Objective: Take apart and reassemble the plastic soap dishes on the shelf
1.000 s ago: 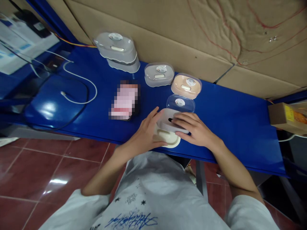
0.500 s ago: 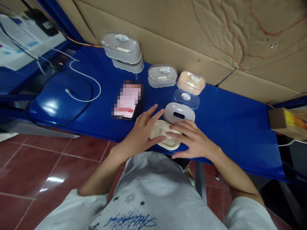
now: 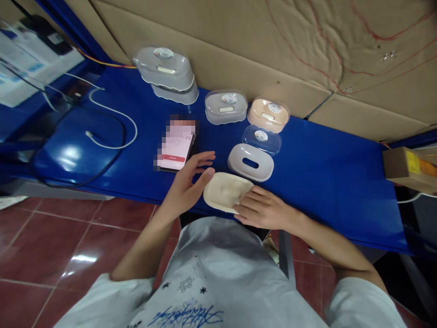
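Observation:
A shallow cream oval tray (image 3: 223,192) lies at the front edge of the blue table. My right hand (image 3: 261,207) grips its right end, fingers curled over the rim. At the tray's upper left corner is my left hand (image 3: 191,182), open, with its fingers stretched out and the thumb tip by the rim; whether it touches cannot be told. Just beyond the tray sits a pale grey oval cover (image 3: 251,161) with a dark-looking slot through which the blue table shows. Behind that cover lies a clear plastic lid (image 3: 262,139) with a round white sticker.
Along the cardboard wall (image 3: 211,50) stand a grey box with a clear lid (image 3: 226,108), a peach one (image 3: 269,115) and a stack of grey ones (image 3: 165,68). A phone (image 3: 175,146) lies left of my hands. A white cable (image 3: 134,120) curls further left; a cardboard box (image 3: 408,171) is at right.
My right hand has closed on the tray's right end. The tray has shifted a little left. My left hand has moved left, off the tray's top, and its fingers are closer together.

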Demonstrator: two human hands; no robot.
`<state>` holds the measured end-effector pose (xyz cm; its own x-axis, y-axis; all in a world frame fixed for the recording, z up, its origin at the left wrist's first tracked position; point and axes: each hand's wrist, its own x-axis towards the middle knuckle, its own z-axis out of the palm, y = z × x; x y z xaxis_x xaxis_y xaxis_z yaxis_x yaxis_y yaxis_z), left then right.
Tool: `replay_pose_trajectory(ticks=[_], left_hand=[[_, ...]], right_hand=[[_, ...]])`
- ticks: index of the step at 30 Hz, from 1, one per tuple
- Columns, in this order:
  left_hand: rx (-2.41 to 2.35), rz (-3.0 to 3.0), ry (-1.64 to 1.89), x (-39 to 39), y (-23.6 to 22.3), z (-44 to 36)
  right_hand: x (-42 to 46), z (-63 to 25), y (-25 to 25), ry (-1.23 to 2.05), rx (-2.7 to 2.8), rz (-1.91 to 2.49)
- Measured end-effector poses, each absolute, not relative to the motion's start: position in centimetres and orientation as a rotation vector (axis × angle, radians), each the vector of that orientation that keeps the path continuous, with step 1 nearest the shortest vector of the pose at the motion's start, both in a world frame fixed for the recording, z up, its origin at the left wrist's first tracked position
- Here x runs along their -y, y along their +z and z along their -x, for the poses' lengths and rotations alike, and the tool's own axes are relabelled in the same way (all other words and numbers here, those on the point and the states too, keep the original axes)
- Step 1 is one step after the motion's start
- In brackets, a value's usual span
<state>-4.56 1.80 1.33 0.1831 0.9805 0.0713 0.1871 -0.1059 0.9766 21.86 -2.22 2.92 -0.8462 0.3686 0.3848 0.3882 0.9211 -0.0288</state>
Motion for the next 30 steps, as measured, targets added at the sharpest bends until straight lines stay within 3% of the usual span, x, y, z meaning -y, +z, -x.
replay_pose_trajectory(ticks=[4, 10, 17, 22, 30], left_hand=[[-1.016, -1.072, 1.14, -1.0, 2.0, 3.5], [-0.553, -0.43, 0.725, 0.3, 3.4, 2.1], [-0.664, -0.478, 1.037, -0.9, 4.1, 3.7], [-0.736, -0.57, 1.25, -1.2, 4.5, 4.8], [-0.666, -0.293, 1.094, -0.8, 3.3, 2.9]], right_hand=[[2.2, -22.1, 4.2, -0.116, 2.515, 0.562], [1.3, -23.3, 4.0, -0.149, 2.463, 0.691], [-0.6, -24.7, 2.4, 0.198, 2.47, 1.117], [-0.9, -24.5, 1.9, 0.083, 2.532, 1.139], [-0.3, -24.9, 3.1, -0.044, 2.13, 1.113]])
